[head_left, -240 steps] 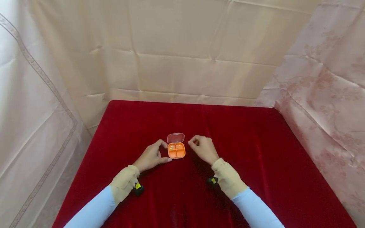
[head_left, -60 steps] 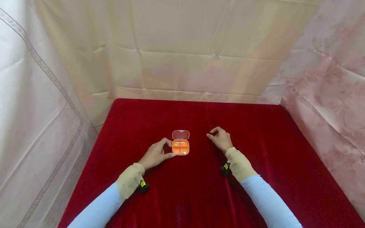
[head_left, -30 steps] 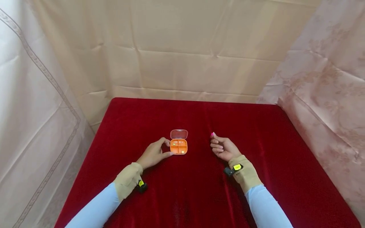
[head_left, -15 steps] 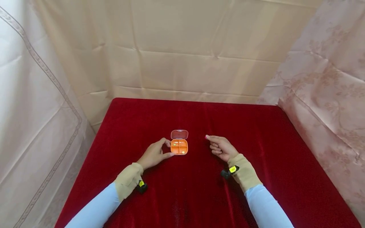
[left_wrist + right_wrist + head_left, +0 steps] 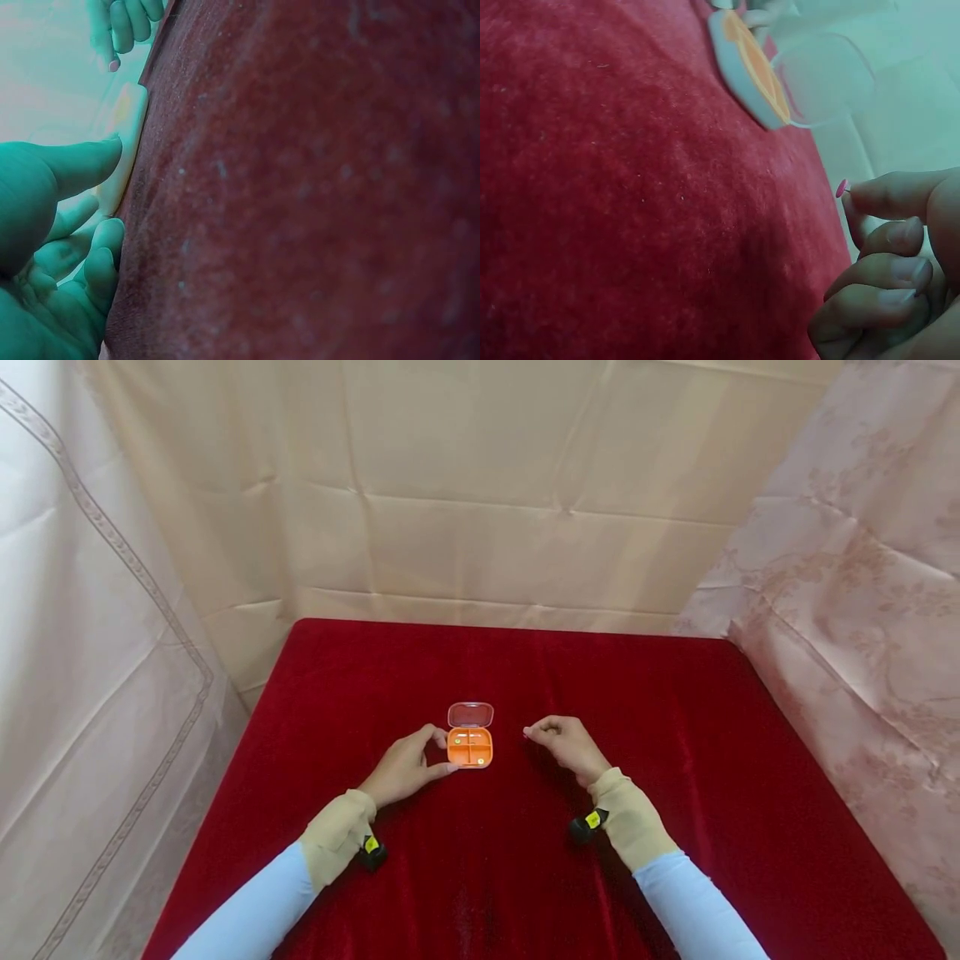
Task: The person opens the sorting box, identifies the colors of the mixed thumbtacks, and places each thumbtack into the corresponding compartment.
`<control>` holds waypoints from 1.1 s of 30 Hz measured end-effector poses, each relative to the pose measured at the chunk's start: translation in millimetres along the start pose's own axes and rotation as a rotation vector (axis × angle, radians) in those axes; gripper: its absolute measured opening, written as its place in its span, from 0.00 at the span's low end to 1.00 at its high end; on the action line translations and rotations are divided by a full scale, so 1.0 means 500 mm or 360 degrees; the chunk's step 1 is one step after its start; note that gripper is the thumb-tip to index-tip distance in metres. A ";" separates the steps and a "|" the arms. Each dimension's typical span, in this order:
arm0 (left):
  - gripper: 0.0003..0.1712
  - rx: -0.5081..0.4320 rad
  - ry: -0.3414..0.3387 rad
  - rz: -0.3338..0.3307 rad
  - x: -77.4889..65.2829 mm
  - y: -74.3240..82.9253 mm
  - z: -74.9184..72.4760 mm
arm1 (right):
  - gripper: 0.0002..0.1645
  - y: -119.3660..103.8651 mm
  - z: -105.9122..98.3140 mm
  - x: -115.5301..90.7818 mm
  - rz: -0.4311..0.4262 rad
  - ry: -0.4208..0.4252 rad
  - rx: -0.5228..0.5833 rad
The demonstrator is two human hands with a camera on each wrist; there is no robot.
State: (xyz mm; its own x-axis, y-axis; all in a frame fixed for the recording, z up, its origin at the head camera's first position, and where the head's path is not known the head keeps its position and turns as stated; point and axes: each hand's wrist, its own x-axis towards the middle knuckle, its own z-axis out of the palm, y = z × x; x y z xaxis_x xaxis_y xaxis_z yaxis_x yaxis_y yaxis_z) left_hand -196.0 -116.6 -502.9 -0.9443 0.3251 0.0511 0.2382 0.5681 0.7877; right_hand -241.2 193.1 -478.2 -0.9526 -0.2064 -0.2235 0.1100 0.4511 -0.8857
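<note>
An orange pill box [image 5: 461, 757] with several compartments lies on the red cloth, its clear lid [image 5: 470, 715] raised at the back. My left hand [image 5: 405, 766] holds the box from the left, thumb at the near edge and index finger at the far side. One small round pale-green piece [image 5: 457, 741] lies in the back left compartment; a similar yellowish piece [image 5: 481, 762] is in the front right one. Right of the box, my right hand [image 5: 573, 747] pinches a small pink disc [image 5: 842, 188] between thumb and index finger, its other fingers curled.
Red velvet cloth [image 5: 360, 668] covers the table. Pale curtains stand close around it: a beige one [image 5: 480, 527] behind, a white one [image 5: 90, 693] at left, a floral pink one [image 5: 855, 635] at right.
A second piece has appeared in the front right compartment since the oldest frame. Lately the right hand has turned palm-down and moved left toward the box with the pink disc. The left hand stays put.
</note>
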 end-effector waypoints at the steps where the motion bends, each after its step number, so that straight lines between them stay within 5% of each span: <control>1: 0.20 -0.0001 0.0000 0.0002 0.000 0.000 0.000 | 0.15 -0.002 0.002 -0.001 -0.0016 0.0004 -0.0036; 16: 0.20 0.0020 0.0029 0.0052 -0.002 -0.002 0.004 | 0.07 -0.021 0.042 -0.007 -0.0257 0.0051 -0.0432; 33: 0.19 0.0029 0.0043 0.0054 -0.001 -0.004 0.007 | 0.05 -0.056 0.116 0.000 -0.0527 -0.0013 -0.0565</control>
State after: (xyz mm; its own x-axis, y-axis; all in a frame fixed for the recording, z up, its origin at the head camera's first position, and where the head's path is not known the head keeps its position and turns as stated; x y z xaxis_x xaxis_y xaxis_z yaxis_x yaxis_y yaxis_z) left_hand -195.5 -115.3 -506.7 -0.9414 0.3239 0.0941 0.2738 0.5709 0.7740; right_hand -228.1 130.2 -476.8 -0.9177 -0.3951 0.0422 -0.3035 0.6284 -0.7163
